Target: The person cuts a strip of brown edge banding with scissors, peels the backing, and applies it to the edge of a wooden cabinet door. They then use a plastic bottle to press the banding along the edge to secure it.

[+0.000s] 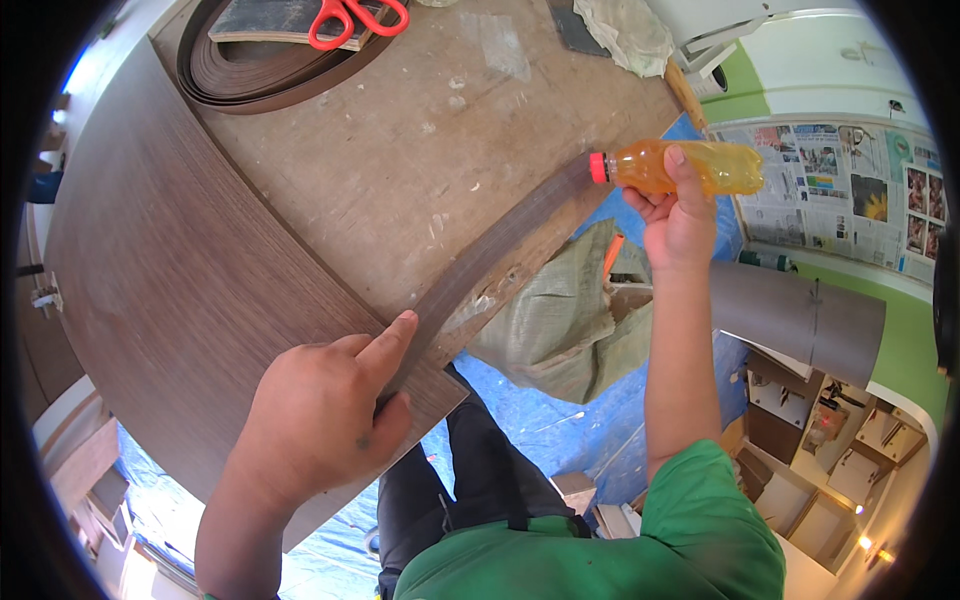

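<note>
My right hand (685, 225) is wrapped round a clear plastic bottle (730, 168) of yellow-orange liquid. The bottle lies nearly level, its red cap pointing left at the far end of a dark brown edge-banding strip (490, 255). That strip runs along the right edge of the worktable. At its near end, my left hand (335, 410) grips the strip between thumb and fingers, the index finger stretched out along it. Beneath this hand lies a large brown wood-grain panel (190, 260). Whether the bottle's cap touches the strip I cannot tell.
A coil of brown edge banding (230, 85) and red-handled scissors (335, 22) sit at the far left of the worktable (350, 160). Right of the table are a woven sack (555, 325), a blue floor sheet (540, 420) and a rolled grey-brown sheet (800, 315).
</note>
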The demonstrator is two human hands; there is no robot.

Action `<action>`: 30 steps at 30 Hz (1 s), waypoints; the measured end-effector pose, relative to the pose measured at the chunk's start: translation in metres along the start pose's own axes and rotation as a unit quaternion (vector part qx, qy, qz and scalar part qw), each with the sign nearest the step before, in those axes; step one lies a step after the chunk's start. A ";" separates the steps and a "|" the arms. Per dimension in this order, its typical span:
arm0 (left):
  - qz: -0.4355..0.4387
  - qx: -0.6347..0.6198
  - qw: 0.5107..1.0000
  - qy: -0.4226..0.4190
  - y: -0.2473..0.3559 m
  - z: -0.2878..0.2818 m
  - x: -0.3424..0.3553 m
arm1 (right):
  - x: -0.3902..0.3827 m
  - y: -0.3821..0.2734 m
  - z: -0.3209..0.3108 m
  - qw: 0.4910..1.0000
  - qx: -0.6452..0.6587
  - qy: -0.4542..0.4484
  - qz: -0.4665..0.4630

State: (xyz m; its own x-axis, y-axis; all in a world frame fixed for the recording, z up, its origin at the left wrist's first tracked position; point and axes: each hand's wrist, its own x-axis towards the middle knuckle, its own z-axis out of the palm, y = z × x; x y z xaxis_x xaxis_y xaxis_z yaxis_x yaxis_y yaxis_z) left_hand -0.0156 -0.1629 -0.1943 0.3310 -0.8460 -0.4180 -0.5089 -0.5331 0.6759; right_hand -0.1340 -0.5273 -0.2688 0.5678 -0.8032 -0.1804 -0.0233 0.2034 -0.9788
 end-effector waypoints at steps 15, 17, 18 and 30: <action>0.008 0.002 1.000 -0.004 -0.010 0.006 -0.001 | 0.005 0.009 0.003 0.999 -0.018 0.024 -0.012; 0.019 0.002 1.000 0.008 -0.015 0.011 -0.001 | -0.002 0.009 0.008 0.997 -0.055 0.025 -0.053; 0.023 0.004 1.000 0.009 -0.018 0.014 -0.001 | -0.007 0.012 0.010 0.989 -0.092 0.004 -0.116; 0.052 0.018 0.997 0.061 -0.028 0.036 0.000 | -0.022 0.006 0.031 0.938 -0.247 -0.048 -0.237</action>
State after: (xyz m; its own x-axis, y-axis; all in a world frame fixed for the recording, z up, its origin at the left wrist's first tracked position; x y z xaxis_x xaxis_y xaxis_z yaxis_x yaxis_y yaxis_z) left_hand -0.0298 -0.1480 -0.2349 0.3680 -0.8904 -0.2681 -0.5723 -0.4441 0.6893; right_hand -0.1216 -0.4911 -0.2673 0.6819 -0.6784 0.2734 -0.1147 -0.4684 -0.8760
